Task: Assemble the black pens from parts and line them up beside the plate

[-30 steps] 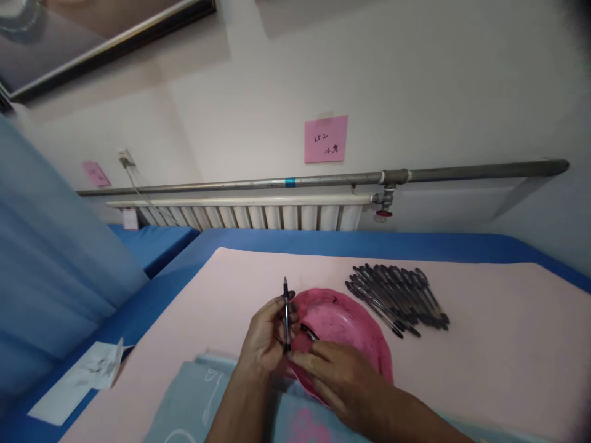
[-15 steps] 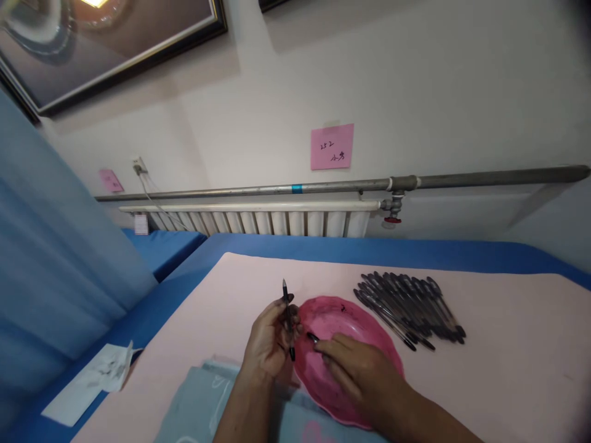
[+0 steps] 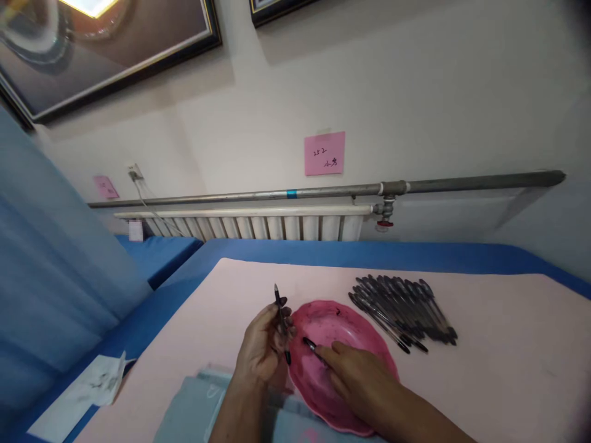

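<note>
My left hand (image 3: 265,344) is closed around a pen (image 3: 278,303), its bare writing tip pointing up and its dark end showing below the fingers. Dark smudges mark the fingertips of this hand. Over the pink plate (image 3: 318,400), my right hand (image 3: 357,375) pinches what looks like a black pen cap (image 3: 309,343), its rounded end aimed at the left hand. The cap and the pen are apart. Part of the cap is hidden by the fingers. To the right of the plate lies a row of black capped pens (image 3: 401,307), side by side.
Pink sheeting (image 3: 498,369) covers the blue bed (image 3: 323,251). Pale blue cloth (image 3: 189,406) lies at the near edge, partly under the plate. White paper (image 3: 74,394) rests at the left, near a blue curtain (image 3: 46,277). A radiator (image 3: 277,226) and pipe (image 3: 462,184) run along the wall.
The view has tilted up slightly and turned a little to the right. More of the black cap now shows beyond my right fingers. My left hand keeps its hold on the pen.
</note>
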`<act>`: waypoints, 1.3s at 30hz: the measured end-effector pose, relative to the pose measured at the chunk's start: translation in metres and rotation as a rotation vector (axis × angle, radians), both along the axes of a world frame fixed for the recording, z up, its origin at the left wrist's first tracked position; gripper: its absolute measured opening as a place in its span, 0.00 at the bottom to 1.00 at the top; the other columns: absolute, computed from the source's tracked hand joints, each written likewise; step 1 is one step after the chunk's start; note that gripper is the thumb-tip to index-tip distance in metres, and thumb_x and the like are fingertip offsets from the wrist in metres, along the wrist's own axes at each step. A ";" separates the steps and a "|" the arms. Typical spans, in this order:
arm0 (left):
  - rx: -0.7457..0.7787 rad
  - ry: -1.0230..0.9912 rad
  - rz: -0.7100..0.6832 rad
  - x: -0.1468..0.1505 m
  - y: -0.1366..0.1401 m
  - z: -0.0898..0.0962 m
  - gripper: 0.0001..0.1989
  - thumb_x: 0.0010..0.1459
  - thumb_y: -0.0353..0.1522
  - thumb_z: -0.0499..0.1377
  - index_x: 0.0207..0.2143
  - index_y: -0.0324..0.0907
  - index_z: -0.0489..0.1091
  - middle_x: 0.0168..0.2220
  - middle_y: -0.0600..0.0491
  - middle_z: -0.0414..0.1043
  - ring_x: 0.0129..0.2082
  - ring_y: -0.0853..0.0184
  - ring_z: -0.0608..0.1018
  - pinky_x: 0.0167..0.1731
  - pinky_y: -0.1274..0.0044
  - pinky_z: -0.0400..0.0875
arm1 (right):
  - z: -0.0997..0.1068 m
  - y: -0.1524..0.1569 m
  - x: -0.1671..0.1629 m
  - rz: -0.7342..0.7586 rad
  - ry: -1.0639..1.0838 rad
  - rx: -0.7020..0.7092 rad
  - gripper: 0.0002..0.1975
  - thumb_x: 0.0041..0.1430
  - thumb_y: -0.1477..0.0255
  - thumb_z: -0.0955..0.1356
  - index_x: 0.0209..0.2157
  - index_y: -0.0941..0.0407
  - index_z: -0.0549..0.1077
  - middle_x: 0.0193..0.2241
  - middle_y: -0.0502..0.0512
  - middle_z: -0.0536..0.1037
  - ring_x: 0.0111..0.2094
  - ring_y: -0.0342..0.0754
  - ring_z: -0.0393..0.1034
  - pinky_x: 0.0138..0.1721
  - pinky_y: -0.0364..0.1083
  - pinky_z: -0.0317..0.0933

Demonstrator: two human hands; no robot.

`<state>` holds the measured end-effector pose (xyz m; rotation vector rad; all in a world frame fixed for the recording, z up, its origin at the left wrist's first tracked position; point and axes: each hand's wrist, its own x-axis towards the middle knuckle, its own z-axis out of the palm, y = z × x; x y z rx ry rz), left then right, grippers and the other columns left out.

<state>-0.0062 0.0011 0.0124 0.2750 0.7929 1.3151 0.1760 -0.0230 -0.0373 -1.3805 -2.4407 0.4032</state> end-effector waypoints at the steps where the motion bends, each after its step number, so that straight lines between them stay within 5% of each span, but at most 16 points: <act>1: 0.017 -0.011 0.031 -0.004 0.002 -0.001 0.05 0.53 0.23 0.55 0.28 0.34 0.70 0.24 0.49 0.72 0.22 0.71 0.75 0.24 0.80 0.71 | 0.000 0.000 0.000 -0.002 -0.031 -0.033 0.23 0.51 0.78 0.62 0.50 0.51 0.70 0.32 0.55 0.77 0.29 0.47 0.70 0.28 0.42 0.55; 12: 0.132 -0.030 0.124 -0.017 0.007 -0.001 0.09 0.48 0.19 0.56 0.31 0.35 0.72 0.32 0.47 0.76 0.34 0.65 0.78 0.43 0.67 0.71 | -0.017 0.008 0.004 -0.022 0.045 -0.042 0.24 0.51 0.76 0.63 0.50 0.49 0.70 0.38 0.59 0.77 0.33 0.53 0.72 0.32 0.46 0.59; 31: 0.127 0.009 0.142 -0.020 0.008 -0.003 0.11 0.47 0.18 0.57 0.35 0.35 0.69 0.32 0.46 0.75 0.33 0.66 0.78 0.41 0.69 0.72 | -0.014 0.007 0.005 0.000 0.089 -0.028 0.22 0.51 0.76 0.62 0.48 0.49 0.72 0.35 0.57 0.78 0.33 0.51 0.72 0.32 0.45 0.60; 39: 0.219 0.151 -0.060 -0.007 -0.004 0.005 0.14 0.48 0.26 0.62 0.40 0.35 0.69 0.29 0.49 0.74 0.23 0.71 0.75 0.24 0.80 0.69 | 0.010 0.010 -0.011 0.019 0.016 0.007 0.15 0.57 0.76 0.58 0.42 0.56 0.73 0.34 0.59 0.75 0.33 0.51 0.69 0.34 0.47 0.58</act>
